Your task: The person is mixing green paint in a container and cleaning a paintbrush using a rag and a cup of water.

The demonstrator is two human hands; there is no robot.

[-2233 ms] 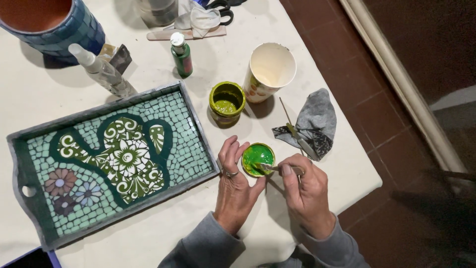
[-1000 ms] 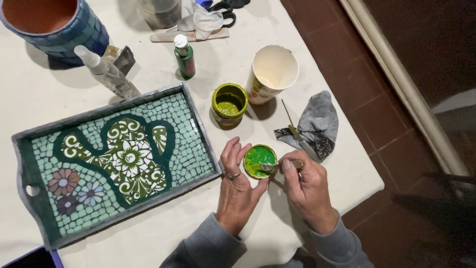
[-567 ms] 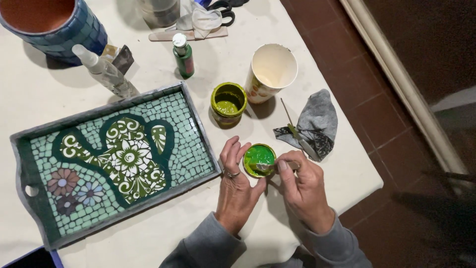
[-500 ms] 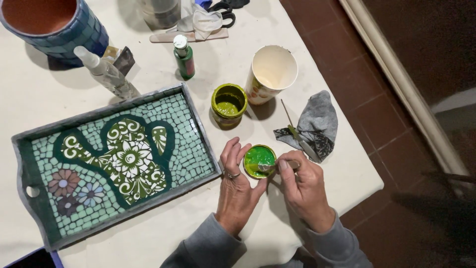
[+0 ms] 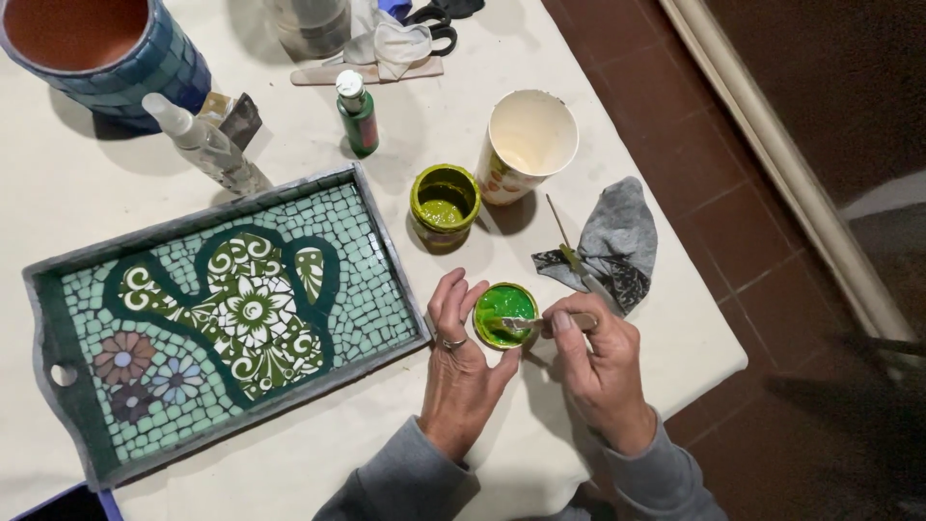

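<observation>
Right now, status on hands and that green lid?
Left hand steadies green lid. Right hand holds brush, tip in paint. Open paint jar beyond; nothing in between.

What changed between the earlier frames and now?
Very little. The right hand keeps its stick in the green paint lid, the tip shifting only slightly. The left hand still steadies the lid. Tray, jar, cup and rag stayed put.

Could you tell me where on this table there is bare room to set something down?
Bare cloth lies between the mosaic tray and the near table edge, left of the left hand. Another patch sits between the tray, the spray bottle and the green bottle. It is crowded around the paint jar, paper cup and grey rag.
</observation>
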